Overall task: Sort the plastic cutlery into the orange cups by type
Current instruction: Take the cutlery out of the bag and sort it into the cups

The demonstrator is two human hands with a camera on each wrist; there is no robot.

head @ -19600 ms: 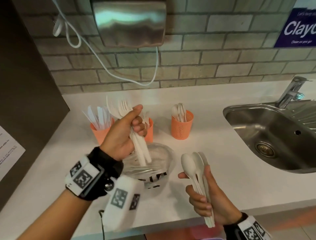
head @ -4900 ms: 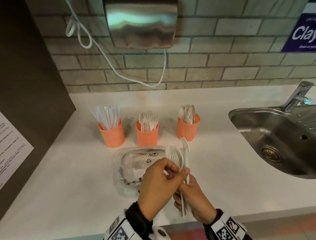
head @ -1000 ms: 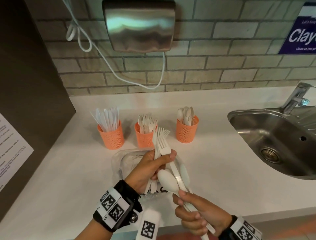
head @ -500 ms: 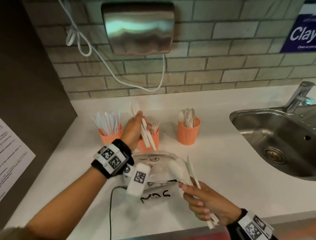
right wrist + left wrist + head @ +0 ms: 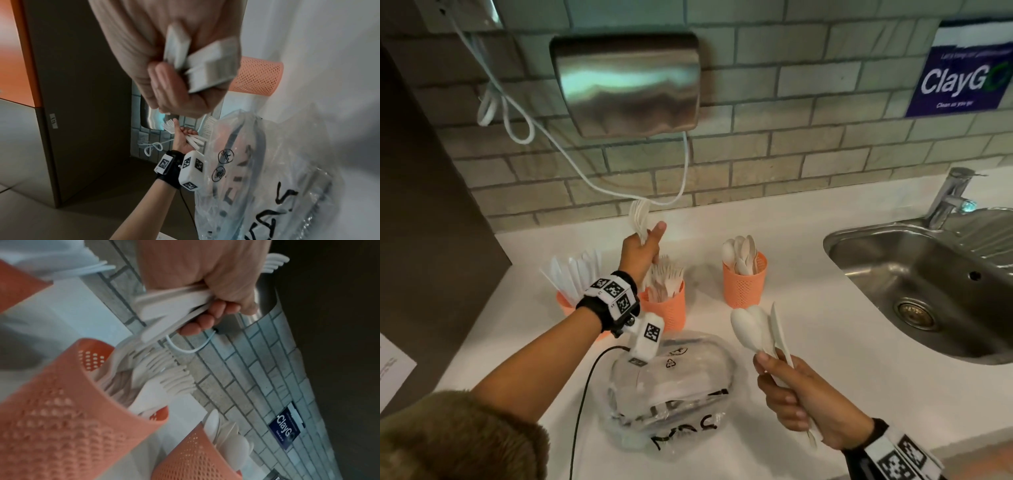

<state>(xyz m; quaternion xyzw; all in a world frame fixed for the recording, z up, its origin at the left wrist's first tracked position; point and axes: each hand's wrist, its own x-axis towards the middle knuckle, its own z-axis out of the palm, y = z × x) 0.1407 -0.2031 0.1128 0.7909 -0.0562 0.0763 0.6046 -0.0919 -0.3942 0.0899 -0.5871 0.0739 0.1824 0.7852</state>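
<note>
Three orange mesh cups stand in a row on the white counter: a knife cup [image 5: 565, 305] at left, a fork cup [image 5: 667, 310] in the middle, a spoon cup [image 5: 743, 285] at right. My left hand [image 5: 641, 251] grips a bundle of white forks [image 5: 639, 216] just above the fork cup, handles pointing down toward it [image 5: 164, 313]. My right hand [image 5: 796, 394] holds two spoons [image 5: 750, 327] and a knife [image 5: 777, 325] upright, nearer the counter's front edge. A clear plastic bag [image 5: 671, 387] with more cutlery lies between my arms.
A steel sink [image 5: 921, 284] with a tap [image 5: 947, 197] sits at the right. A steel hand dryer [image 5: 626, 82] hangs on the brick wall with a white cable [image 5: 524, 113] drooping below it. A dark panel [image 5: 421, 205] borders the counter at left.
My left hand has carried the forks from in front of me out over the fork cup and raised them slightly. The right hand keeps the spoons and knife, shifted a little right.
</note>
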